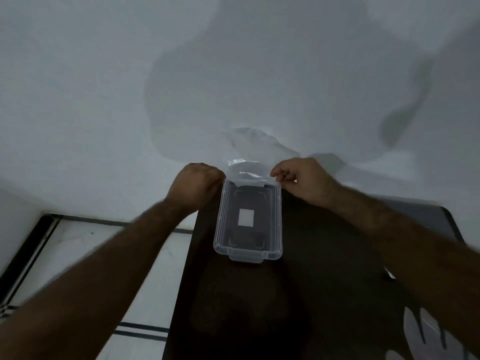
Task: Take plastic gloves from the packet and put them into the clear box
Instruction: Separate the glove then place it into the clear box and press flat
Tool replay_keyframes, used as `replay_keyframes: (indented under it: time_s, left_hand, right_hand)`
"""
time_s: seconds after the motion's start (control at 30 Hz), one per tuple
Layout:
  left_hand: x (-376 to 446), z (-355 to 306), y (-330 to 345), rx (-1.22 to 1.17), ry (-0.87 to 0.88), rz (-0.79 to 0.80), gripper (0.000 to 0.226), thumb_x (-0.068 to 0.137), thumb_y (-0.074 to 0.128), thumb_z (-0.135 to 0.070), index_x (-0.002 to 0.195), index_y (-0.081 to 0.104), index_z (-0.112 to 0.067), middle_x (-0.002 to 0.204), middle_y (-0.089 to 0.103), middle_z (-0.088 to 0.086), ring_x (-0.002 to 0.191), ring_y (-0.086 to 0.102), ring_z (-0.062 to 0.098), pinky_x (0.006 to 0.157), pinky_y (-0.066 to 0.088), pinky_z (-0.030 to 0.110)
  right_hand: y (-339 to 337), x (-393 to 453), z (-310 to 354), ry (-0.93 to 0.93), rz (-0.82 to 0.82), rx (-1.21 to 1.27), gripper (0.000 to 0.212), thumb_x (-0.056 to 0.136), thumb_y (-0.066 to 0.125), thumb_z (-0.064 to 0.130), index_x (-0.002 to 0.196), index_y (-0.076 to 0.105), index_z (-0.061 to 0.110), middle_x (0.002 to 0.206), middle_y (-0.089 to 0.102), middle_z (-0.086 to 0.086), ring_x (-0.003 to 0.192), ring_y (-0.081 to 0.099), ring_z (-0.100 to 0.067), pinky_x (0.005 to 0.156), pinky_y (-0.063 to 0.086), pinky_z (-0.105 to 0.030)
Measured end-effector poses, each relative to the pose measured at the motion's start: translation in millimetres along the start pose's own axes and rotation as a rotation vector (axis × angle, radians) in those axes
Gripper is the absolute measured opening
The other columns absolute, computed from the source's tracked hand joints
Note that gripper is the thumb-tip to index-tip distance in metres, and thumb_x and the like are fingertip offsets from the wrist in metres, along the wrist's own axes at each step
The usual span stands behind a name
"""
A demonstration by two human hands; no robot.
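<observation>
A clear plastic box (277, 224) without a lid stands on a dark table, a white label showing through its bottom. Just past its far rim a thin see-through plastic sheet (257, 149), a glove or the packet, I cannot tell which, is stretched between my hands and rises against the wall. My left hand (196, 187) pinches its left edge at the box's far left corner. My right hand (302, 181) pinches its right edge at the far right corner. The box looks empty inside.
The dark table (324, 281) runs from the wall toward me. A white wall (104, 87) stands close behind it. Tiled floor with dark lines (85, 245) lies to the left. More clear plastic (428, 331) lies on the table at the lower right.
</observation>
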State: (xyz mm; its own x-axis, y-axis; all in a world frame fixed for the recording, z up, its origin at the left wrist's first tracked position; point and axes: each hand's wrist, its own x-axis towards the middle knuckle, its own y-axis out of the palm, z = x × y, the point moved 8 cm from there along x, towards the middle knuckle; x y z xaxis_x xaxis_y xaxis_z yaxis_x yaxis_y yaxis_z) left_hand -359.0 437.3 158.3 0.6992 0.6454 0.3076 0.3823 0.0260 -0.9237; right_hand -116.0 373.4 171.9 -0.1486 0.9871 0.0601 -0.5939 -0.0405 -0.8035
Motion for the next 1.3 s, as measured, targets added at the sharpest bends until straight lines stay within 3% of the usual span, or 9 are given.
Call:
replay_keyframes:
  time_s: [0.17,0.4,0.5,0.6,0.73,0.97,1.07,1.17,1.3]
  left_hand:
    - [-11.3,4.8,40.0,0.0,0.013,0.116,0.027,0.094,0.053,-0.027,0.089,0.076,-0.014,0.087,0.078,0.004,0.08,0.072,0.03,0.077,0.056,0.04]
    - [-28.1,-7.1,96.7,0.088,0.184,0.294,0.007,0.084,0.071,-0.016,0.078,0.068,-0.017,0.075,0.071,0.004,0.07,0.067,0.03,0.074,0.051,0.037]
    - [-30.4,-14.5,115.1,0.15,0.25,0.384,0.008,0.083,0.078,-0.015,0.083,0.07,-0.015,0.08,0.074,0.005,0.076,0.07,0.031,0.086,0.053,0.04]
    - [-33.4,-16.8,136.2,0.263,0.258,0.565,0.01,0.092,0.068,-0.022,0.1,0.073,-0.018,0.101,0.078,0.003,0.099,0.071,0.027,0.11,0.042,0.04]
    - [-34.5,-24.6,154.1,0.381,0.326,0.65,0.018,0.096,0.06,-0.026,0.106,0.075,-0.023,0.107,0.078,0.0,0.108,0.07,0.023,0.122,0.034,0.045]
    - [-34.0,-27.0,178.7,0.474,0.283,0.757,0.016,0.095,0.065,-0.024,0.105,0.077,-0.024,0.105,0.077,0.002,0.116,0.068,0.024,0.132,0.017,0.057]
    - [-37.5,-27.4,183.4,0.493,0.285,0.817,0.013,0.096,0.066,-0.021,0.104,0.076,-0.024,0.103,0.077,0.0,0.115,0.07,0.023,0.133,0.009,0.06]
    - [-44.6,-25.3,192.2,0.505,0.308,0.873,0.016,0.097,0.065,-0.024,0.107,0.077,-0.024,0.106,0.078,-0.002,0.12,0.068,0.022,0.129,-0.006,0.063]
    - [-51.6,-27.4,199.6,0.502,0.348,0.961,0.027,0.102,0.057,-0.038,0.12,0.076,-0.03,0.129,0.075,-0.003,0.145,0.052,0.024,0.113,-0.028,0.066]
  right_hand:
    - [43.7,-4.3,-15.8,0.049,0.076,-0.105,0.035,0.096,0.067,-0.002,0.125,0.078,0.013,0.122,0.078,-0.006,0.107,0.072,-0.017,0.099,0.058,-0.032]
    - [105.2,-21.0,-29.4,0.042,0.275,-0.306,0.028,0.1,0.062,0.007,0.123,0.076,0.015,0.118,0.077,-0.007,0.11,0.071,-0.022,0.103,0.056,-0.042]
    - [133.0,-26.5,-31.9,0.017,0.385,-0.423,0.028,0.101,0.063,0.012,0.125,0.073,0.021,0.117,0.075,-0.004,0.109,0.071,-0.021,0.101,0.056,-0.038]
    - [150.6,-28.7,-33.9,0.027,0.48,-0.5,0.033,0.101,0.064,0.015,0.131,0.07,0.024,0.122,0.073,-0.002,0.112,0.069,-0.022,0.102,0.054,-0.039]
    - [166.6,-32.5,-33.8,0.002,0.564,-0.597,0.032,0.099,0.067,0.018,0.131,0.069,0.023,0.125,0.072,-0.004,0.115,0.069,-0.024,0.105,0.054,-0.042]
    - [195.6,-38.8,-34.8,-0.044,0.776,-0.764,0.034,0.103,0.062,0.038,0.136,0.066,0.028,0.133,0.07,-0.002,0.134,0.058,-0.025,0.129,0.023,-0.052]
    - [204.2,-39.7,-31.0,-0.027,0.843,-0.666,0.035,0.107,0.056,0.036,0.14,0.064,0.029,0.134,0.069,-0.002,0.13,0.06,-0.025,0.123,0.032,-0.047]
    - [209.3,-39.0,-24.7,0.007,0.916,-0.545,0.037,0.109,0.053,0.03,0.144,0.062,0.026,0.13,0.067,-0.004,0.119,0.064,-0.025,0.096,0.045,-0.037]
    - [205.6,-27.2,-26.4,0.051,0.859,-0.465,0.026,0.105,0.06,0.027,0.13,0.068,0.027,0.119,0.069,-0.001,0.107,0.066,-0.022,0.095,0.055,-0.04]
